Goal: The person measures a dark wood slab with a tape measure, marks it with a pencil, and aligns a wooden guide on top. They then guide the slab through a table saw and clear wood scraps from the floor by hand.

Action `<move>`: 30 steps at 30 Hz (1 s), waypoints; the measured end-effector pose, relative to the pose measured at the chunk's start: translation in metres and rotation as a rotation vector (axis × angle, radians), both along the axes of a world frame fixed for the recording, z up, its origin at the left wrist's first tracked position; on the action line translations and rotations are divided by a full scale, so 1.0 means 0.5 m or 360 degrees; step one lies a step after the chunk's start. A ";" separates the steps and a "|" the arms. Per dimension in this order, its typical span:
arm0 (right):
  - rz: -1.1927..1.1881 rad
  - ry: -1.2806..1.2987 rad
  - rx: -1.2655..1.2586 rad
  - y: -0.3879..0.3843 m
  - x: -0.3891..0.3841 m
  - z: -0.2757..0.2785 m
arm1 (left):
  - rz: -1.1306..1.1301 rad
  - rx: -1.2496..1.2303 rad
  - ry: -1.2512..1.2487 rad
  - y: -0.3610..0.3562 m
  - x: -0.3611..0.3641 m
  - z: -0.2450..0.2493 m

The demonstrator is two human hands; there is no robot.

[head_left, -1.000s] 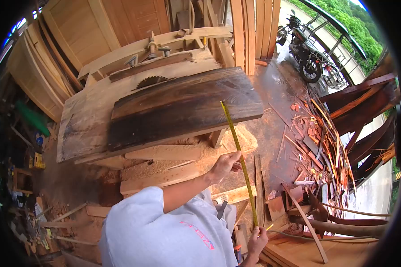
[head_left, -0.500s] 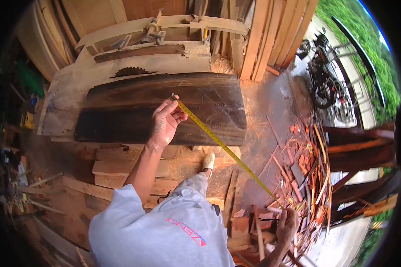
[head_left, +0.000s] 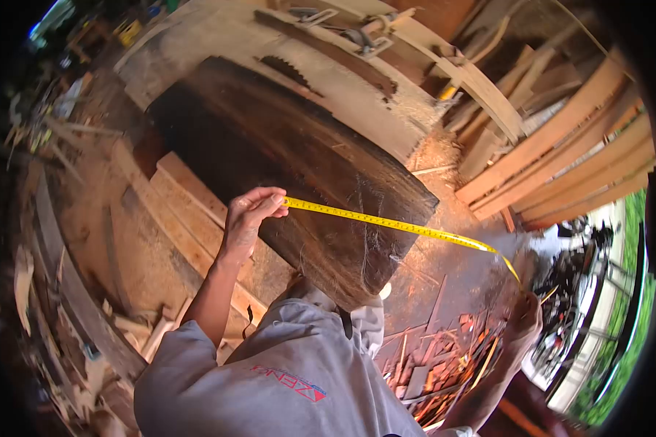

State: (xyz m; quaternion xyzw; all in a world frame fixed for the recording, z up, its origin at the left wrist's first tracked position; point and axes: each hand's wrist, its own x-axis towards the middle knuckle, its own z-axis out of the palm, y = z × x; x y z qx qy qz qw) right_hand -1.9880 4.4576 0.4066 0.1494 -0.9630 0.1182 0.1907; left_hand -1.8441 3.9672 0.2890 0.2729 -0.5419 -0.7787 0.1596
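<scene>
My left hand (head_left: 249,221) pinches the end of a yellow tape measure (head_left: 372,219) between thumb and fingers, above the near edge of a dark wooden slab (head_left: 299,153). The tape stretches to the right across the slab's right part and bends down near its far end. There my right hand (head_left: 523,320) is closed around something at the tape's end, blurred and partly hidden. The slab lies on a pale board, next to a toothed saw blade (head_left: 290,73).
Leaning planks (head_left: 561,164) stand at the right, with a motorcycle (head_left: 572,291) beyond. Wood scraps (head_left: 444,368) lie by my right forearm. Long boards (head_left: 189,233) lie at the left. A clamped curved frame (head_left: 481,95) is at the back.
The view has turned, so the slab now runs diagonally. My right hand has risen and moved outward with the tape, which now lies flatter. My left hand still pinches its end.
</scene>
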 end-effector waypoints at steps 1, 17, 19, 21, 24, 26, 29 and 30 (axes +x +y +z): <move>0.0194 0.0015 0.0017 -0.005 -0.069 -0.008 | -0.0003 -0.0032 -0.0121 0.017 0.035 -0.002; 0.1592 -0.0314 0.0837 -0.309 -0.570 -0.139 | 0.1517 -0.0187 -0.0652 0.591 0.127 -0.257; 0.1501 -0.0376 0.0959 -0.332 -0.572 -0.136 | 0.1538 -0.0276 -0.0747 0.580 0.119 -0.255; 0.1384 -0.0447 0.1159 -0.343 -0.571 -0.114 | 0.1527 -0.0291 -0.0805 0.581 0.110 -0.235; 0.1427 -0.0434 0.1253 -0.358 -0.586 -0.127 | 0.1482 -0.0340 -0.0901 0.574 0.113 -0.237; 0.1461 -0.0538 0.1306 -0.360 -0.594 -0.130 | 0.1416 -0.0363 -0.0988 0.574 0.118 -0.222; 0.1504 -0.0529 0.1317 -0.365 -0.631 -0.150 | 0.1392 -0.0317 -0.1084 0.569 0.109 -0.177; 0.1514 -0.0562 0.1314 -0.370 -0.640 -0.156 | 0.1387 -0.0274 -0.1117 0.573 0.107 -0.175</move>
